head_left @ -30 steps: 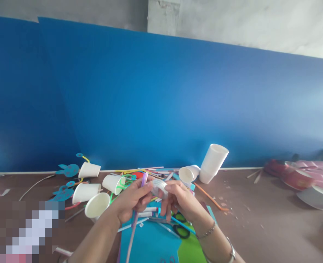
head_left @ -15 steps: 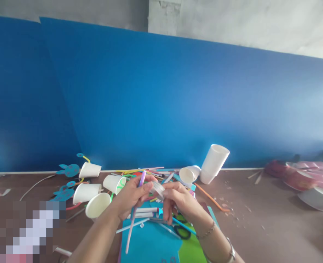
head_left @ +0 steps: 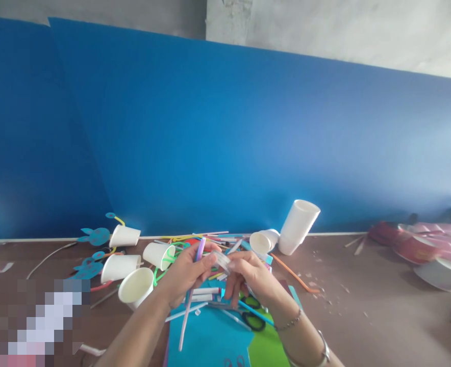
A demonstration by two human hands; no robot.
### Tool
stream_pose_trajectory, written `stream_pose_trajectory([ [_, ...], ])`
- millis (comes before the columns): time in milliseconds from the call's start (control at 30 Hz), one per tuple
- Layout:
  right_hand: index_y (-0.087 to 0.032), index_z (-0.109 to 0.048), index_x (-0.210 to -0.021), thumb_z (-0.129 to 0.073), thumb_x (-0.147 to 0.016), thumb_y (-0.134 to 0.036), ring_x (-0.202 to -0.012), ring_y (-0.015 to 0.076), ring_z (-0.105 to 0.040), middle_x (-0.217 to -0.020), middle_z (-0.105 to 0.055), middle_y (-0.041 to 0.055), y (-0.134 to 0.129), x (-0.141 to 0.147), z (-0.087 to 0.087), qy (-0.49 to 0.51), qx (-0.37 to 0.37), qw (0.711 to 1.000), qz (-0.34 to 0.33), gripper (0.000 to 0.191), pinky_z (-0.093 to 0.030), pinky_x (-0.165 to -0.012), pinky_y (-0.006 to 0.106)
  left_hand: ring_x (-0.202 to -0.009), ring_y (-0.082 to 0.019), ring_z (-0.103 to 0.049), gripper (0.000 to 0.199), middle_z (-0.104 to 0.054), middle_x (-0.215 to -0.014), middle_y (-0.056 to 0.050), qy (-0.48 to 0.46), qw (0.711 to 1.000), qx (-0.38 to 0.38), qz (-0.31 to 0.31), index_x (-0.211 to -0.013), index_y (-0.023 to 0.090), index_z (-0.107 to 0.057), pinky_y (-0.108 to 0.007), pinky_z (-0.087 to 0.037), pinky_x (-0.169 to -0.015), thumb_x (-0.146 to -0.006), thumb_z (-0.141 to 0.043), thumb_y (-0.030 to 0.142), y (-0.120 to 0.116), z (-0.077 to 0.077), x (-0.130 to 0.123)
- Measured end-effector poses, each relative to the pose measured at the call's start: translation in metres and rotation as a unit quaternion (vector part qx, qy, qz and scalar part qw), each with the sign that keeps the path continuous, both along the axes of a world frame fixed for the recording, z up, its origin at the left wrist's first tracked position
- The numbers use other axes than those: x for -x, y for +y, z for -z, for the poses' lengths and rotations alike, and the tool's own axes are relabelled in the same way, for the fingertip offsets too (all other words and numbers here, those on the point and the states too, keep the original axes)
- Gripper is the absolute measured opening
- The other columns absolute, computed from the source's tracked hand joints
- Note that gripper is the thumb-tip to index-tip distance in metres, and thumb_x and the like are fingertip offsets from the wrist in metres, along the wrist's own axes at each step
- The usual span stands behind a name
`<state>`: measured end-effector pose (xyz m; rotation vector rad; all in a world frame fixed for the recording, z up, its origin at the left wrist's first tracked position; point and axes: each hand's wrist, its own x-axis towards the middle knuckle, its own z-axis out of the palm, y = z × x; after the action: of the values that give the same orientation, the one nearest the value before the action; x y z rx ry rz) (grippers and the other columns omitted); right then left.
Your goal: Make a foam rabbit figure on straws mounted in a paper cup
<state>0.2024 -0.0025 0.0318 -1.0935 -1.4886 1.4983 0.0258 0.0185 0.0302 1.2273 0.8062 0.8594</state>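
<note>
A purple-and-pink drinking straw [head_left: 186, 321] slants down from my left hand [head_left: 185, 272], which is closed around it. Between both hands sits a small roll of clear tape [head_left: 222, 261]; the left thumb and fingers grip its near-left side. My right hand [head_left: 254, 274] is closed, pinching the roll's right edge with thumb and forefinger. Below the hands lie blue sheets [head_left: 206, 339], a green sheet [head_left: 266, 351], white markers [head_left: 206, 294] and black-handled scissors [head_left: 253, 321].
Paper cups [head_left: 135, 286], some with blue paper animal shapes [head_left: 95, 236], lie at the left. A pile of straws [head_left: 195, 237] lies along the blue panel [head_left: 225, 142]. Stacked cups [head_left: 299, 227] lean at the back right, beside an orange straw [head_left: 294, 275]. Pink bowl-like things [head_left: 417, 250] lie farther right.
My right hand's fingers have shifted slightly at the tape roll, and the roll has tilted a little. The left hand keeps its grip on the straw. The view has moved slightly.
</note>
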Motion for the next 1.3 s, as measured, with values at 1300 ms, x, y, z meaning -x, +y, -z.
stream_pose_trajectory([
  [1300, -0.011, -0.066, -0.075, -0.056, -0.071, -0.034, -0.046, 0.0164, -0.066, -0.056, -0.071, 0.0084, -0.002, 0.006, 0.0, 0.07, 0.035, 0.997, -0.015, 0.026, -0.043, -0.038, 0.017, -0.041, -0.005, -0.027, 0.04, -0.04, -0.047, 0.01, 0.048, 0.997, -0.065, -0.005, -0.095, 0.019, -0.06, -0.018, -0.022, -0.042, -0.074, -0.068, 0.052, -0.004, -0.015, 0.008],
])
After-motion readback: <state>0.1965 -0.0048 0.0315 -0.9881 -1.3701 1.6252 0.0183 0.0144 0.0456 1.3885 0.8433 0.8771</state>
